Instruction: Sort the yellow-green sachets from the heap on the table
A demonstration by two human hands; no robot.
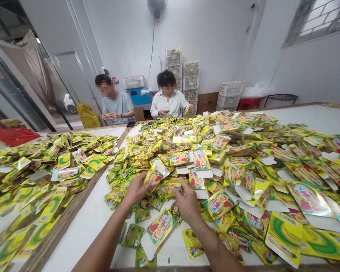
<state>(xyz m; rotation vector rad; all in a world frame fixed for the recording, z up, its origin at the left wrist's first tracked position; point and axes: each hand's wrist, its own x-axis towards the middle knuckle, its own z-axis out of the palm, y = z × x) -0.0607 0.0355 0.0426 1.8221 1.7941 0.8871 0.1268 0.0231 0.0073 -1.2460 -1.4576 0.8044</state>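
Note:
My left hand (137, 190) is closed around a small yellow and green carton (153, 174) whose white end flap stands open. Close beside it, the fingers of my right hand (187, 199) pinch a small shiny yellow packet (173, 186), partly hidden by the fingers. Below both hands a printed carton (161, 229) with a white open end lies tilted on the white tabletop. Small green packets (133, 235) are scattered to its left, and a yellow packet (193, 243) lies under my right forearm.
A large heap of cartons (243, 151) spreads right and ahead. Across a wooden divider (73, 211) lies another pile (59, 166). Two people (170, 100) (117, 105) sit opposite, handling small items. White crates (191, 81) are stacked behind them, near a red stool (249, 103).

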